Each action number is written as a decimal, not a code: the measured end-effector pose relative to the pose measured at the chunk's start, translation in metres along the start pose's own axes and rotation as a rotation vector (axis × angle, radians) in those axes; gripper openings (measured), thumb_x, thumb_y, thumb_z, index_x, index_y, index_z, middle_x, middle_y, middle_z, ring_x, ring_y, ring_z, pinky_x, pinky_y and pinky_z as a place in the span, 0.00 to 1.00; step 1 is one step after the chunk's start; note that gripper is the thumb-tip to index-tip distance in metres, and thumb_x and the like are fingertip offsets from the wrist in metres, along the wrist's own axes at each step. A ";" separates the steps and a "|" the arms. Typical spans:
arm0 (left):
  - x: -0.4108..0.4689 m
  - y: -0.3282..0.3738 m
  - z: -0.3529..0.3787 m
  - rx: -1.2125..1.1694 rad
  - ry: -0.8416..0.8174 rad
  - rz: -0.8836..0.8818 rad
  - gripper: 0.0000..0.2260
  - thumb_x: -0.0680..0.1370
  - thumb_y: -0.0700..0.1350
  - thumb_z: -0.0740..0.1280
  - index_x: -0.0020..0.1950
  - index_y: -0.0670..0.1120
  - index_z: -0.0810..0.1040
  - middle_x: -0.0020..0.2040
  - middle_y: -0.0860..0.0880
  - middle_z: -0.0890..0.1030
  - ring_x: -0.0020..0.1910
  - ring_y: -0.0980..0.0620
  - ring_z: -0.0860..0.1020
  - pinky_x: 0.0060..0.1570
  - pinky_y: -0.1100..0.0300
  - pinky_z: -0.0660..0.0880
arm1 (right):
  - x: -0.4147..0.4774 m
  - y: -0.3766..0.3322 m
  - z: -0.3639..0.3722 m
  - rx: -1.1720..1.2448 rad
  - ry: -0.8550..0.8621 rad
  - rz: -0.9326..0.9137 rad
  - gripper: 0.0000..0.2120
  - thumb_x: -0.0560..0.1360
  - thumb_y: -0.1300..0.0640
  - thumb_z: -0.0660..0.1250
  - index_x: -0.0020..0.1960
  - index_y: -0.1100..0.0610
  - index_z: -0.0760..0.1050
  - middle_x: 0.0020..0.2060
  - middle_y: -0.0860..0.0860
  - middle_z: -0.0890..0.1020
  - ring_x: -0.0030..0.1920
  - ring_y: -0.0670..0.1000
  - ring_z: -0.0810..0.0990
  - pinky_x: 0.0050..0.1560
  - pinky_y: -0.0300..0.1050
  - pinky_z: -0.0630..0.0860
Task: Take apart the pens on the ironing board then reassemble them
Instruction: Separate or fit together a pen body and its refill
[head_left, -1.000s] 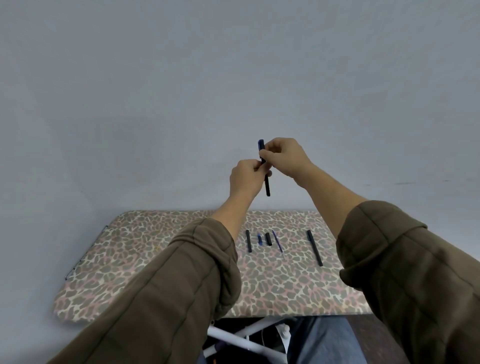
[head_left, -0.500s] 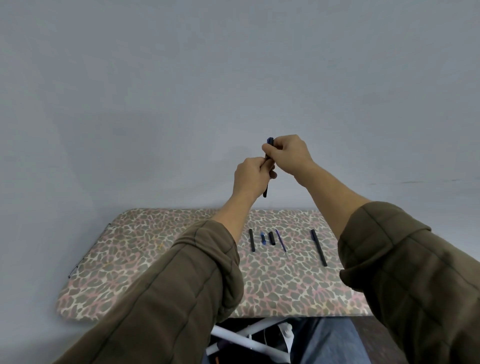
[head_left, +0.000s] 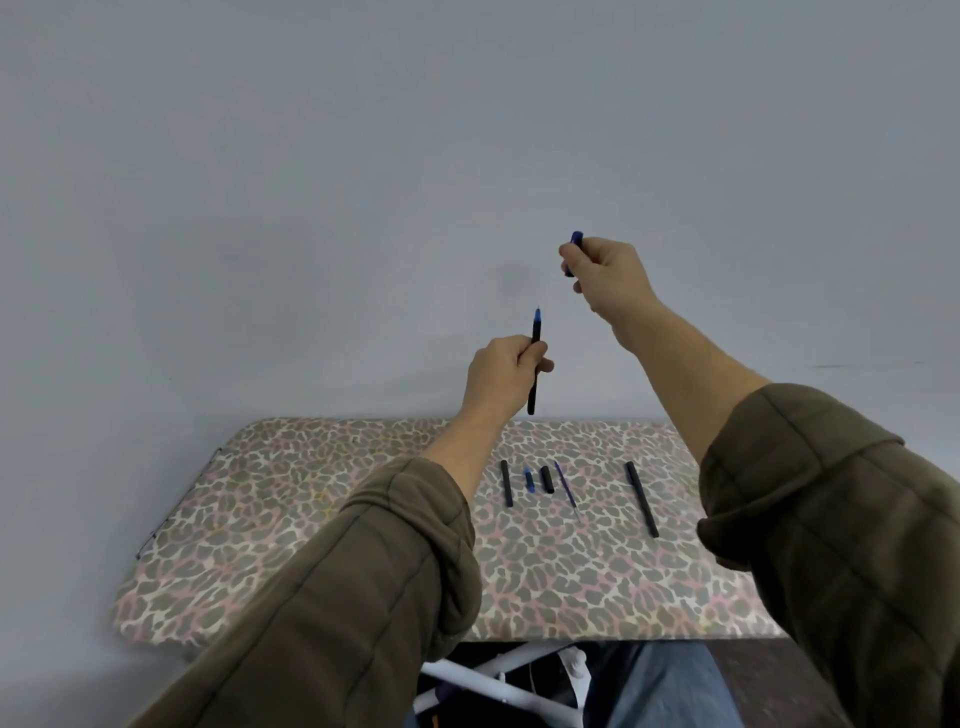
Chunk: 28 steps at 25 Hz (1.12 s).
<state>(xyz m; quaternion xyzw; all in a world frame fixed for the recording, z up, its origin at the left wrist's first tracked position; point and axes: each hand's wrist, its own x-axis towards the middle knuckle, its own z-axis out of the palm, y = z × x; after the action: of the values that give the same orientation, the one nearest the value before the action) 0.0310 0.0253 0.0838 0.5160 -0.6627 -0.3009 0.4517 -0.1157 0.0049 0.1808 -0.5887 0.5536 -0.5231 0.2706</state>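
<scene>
Two pieces are in the air at frame centre, above the far edge of the ironing board (head_left: 291, 525).

Left hand (head_left: 498, 376): fingers curled round the uncapped pen body (head_left: 535, 332). The body is near upright, blue tip up, with its black tail showing below the fist.

Right hand (head_left: 608, 278): up and to the right of the left hand, fingers closed on the cap (head_left: 576, 241). Only the cap's blue end shows past the knuckles. Cap and tip are apart, with bare wall visible between them.

On the board, lower centre, four loose parts lie side by side: a black barrel piece (head_left: 506, 483), a small blue piece (head_left: 529, 479), a short black piece (head_left: 546, 479) and a thin refill (head_left: 566, 488). Their long axes all run away from the person. A whole black pen (head_left: 642, 499) lies to the right of this row, apart from it and on the same heading.

Judgement: this is the uncapping step on a second pen. The cap probably goes down next. The stretch of cover between the refill and the whole pen lies straight below the right hand, so that hand is the nearer one. The drop is mostly downward in frame. To match the row, the cap's axis should be turned to point away from the person. The left hand can keep the body upright for the next part.
</scene>
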 end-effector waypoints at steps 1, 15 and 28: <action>0.000 -0.004 0.000 0.003 0.026 -0.002 0.11 0.84 0.48 0.64 0.53 0.46 0.85 0.46 0.54 0.88 0.50 0.54 0.84 0.55 0.56 0.78 | 0.001 0.002 0.000 -0.008 0.006 -0.002 0.18 0.83 0.49 0.64 0.46 0.64 0.76 0.39 0.53 0.75 0.40 0.52 0.70 0.43 0.45 0.68; 0.015 -0.064 0.005 0.062 0.139 -0.093 0.13 0.84 0.53 0.64 0.52 0.48 0.85 0.48 0.57 0.87 0.49 0.54 0.83 0.52 0.54 0.79 | 0.012 0.109 0.049 -0.457 -0.045 0.345 0.12 0.74 0.53 0.77 0.49 0.62 0.86 0.42 0.56 0.87 0.36 0.52 0.80 0.43 0.48 0.81; 0.039 -0.124 0.034 0.081 0.113 -0.193 0.13 0.84 0.54 0.63 0.54 0.49 0.85 0.49 0.57 0.87 0.48 0.56 0.83 0.52 0.52 0.80 | 0.016 0.222 0.107 -0.734 -0.163 0.585 0.14 0.73 0.57 0.77 0.38 0.57 0.71 0.33 0.52 0.78 0.32 0.52 0.77 0.28 0.43 0.70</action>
<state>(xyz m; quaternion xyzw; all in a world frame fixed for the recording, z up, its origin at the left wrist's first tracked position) 0.0493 -0.0498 -0.0261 0.6113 -0.5951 -0.2865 0.4360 -0.1020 -0.0915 -0.0466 -0.5040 0.8214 -0.1469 0.2229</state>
